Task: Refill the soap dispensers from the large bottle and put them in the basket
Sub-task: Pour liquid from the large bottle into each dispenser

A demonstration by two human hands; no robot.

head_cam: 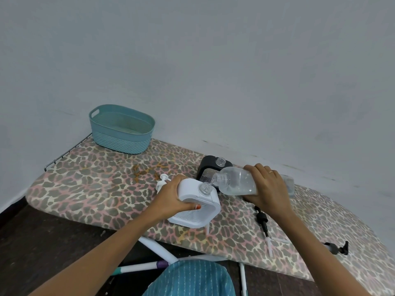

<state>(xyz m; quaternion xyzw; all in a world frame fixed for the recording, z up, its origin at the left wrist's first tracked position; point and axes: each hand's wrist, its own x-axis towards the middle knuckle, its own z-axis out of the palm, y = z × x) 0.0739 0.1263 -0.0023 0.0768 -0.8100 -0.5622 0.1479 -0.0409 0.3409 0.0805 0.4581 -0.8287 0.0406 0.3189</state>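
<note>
Head view of a leopard-print padded surface (pixel 96 184) set against a pale wall. The left hand (pixel 171 201) grips the white soap dispenser (pixel 196 206), fingers wrapped around its body, tilting it slightly with its open clear neck toward the right. The right hand (pixel 267 189) holds the large clear bottle (pixel 237 182) nearly on its side, fingers closed over its base end; the bottle's open mouth lies just beside and slightly above the dispenser's neck, and clear liquid pools along the bottle's lower wall. Just beyond these stands a black soap dispenser (pixel 208 167), also uncapped, partly hidden by the bottle. A white pump head (pixel 162 181) lies on the surface just left of the left hand; a black pump head (pixel 262 218) with its clear tube lies near the right forearm. The teal basket (pixel 121 129) sits at the far left end, well apart from the hands.
</note>
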